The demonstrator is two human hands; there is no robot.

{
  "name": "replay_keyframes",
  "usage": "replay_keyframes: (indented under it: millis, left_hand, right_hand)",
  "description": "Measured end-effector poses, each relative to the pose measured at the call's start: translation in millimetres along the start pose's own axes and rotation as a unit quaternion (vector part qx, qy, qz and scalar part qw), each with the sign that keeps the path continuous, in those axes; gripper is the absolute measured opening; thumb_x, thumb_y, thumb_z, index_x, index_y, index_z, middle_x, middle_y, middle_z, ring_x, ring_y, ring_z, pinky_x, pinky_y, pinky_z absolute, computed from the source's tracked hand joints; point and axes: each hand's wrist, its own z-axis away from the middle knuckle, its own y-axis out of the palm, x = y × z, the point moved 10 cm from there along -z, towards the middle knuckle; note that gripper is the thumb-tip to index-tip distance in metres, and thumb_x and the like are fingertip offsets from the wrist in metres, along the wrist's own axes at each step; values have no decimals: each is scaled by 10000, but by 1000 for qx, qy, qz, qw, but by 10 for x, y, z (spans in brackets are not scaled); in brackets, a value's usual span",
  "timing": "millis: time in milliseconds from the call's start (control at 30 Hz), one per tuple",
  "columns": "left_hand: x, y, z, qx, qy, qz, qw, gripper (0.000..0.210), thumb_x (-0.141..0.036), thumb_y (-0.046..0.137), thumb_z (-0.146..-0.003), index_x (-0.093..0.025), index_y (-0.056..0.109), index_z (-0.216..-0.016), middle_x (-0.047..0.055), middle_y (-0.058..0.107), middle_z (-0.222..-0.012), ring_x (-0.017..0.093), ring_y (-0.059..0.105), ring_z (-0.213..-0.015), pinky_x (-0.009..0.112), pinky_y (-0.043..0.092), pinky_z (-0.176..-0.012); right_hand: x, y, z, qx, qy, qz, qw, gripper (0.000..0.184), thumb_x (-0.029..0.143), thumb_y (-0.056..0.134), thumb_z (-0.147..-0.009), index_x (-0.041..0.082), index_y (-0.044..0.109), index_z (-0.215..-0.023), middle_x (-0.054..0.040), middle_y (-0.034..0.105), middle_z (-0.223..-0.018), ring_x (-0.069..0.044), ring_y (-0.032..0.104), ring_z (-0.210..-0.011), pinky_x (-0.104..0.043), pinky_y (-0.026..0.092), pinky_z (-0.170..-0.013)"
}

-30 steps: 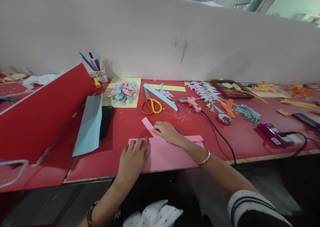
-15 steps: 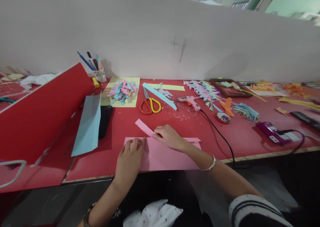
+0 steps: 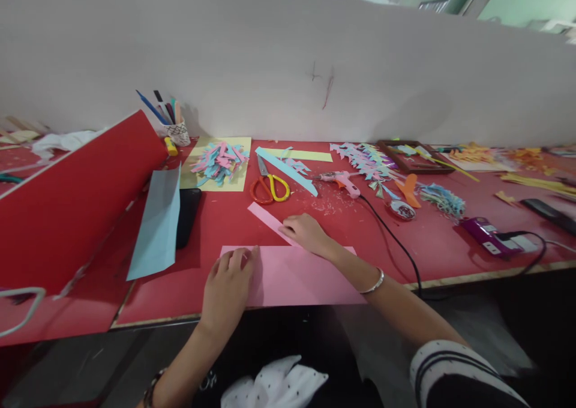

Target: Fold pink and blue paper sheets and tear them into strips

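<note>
A pink paper sheet (image 3: 306,279) lies flat along the front edge of the red table. My left hand (image 3: 231,276) rests on its left part, fingers laid over the paper, open. Just past the sheet's far edge, my right hand (image 3: 306,233) pinches a narrow pink paper strip (image 3: 265,217), which slants away to the upper left. The strip's other end is hidden behind the hand. Beyond it lie scissors (image 3: 270,189) with one red and one yellow handle, touching or close to a light blue paper strip (image 3: 288,171).
A pink glue gun (image 3: 344,182) with a black cord lies right of the scissors. Cut paper bits (image 3: 220,162) are heaped on a yellow sheet. At left are a folded blue paper (image 3: 155,228), a black phone-like object (image 3: 188,216) and a leaning red board (image 3: 81,204).
My right hand has moved slightly away from me, carrying the pink strip off the sheet's far edge. My left hand stays nearly in place on the sheet.
</note>
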Motion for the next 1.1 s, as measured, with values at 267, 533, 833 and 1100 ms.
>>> replay_keyframes:
  millis: [267,533,833,1100]
  left_hand:
    - [81,-21,31,-12,-14,-4,1000,445,-14,363,-764,-199,549,-1123,86,618,-954,206,555,-837,317,496,-722]
    - [130,68,99,10,-46,9,999,378,-149,347,-816,-67,503,-1151,183,546,-1148,297,500,-1031,493,444,-794]
    - [99,90,196,-97,-38,15,994,632,-446,166,-846,4,488,-1152,217,470,-1227,315,462,-1108,502,369,-874]
    - [130,121,204,-97,-25,26,995,681,-505,166,-821,-12,487,-1163,205,468,-1234,301,459,-1118,443,376,-880]
  right_hand:
    - [38,-161,180,-37,-6,-54,998,224,368,512,-761,166,487,-668,34,489,-608,-76,363,-528,-207,206,-531]
    - [161,-49,263,17,-63,16,998,250,264,431,-844,146,533,-648,-18,590,-683,-101,468,-619,-233,227,-599]
    - [226,5,257,41,-92,58,993,281,273,397,-870,149,595,-714,-30,624,-738,-110,511,-663,-250,213,-578]
    - [150,89,310,27,-74,13,997,303,273,434,-858,130,611,-658,-10,505,-684,-96,436,-648,-238,230,-603]
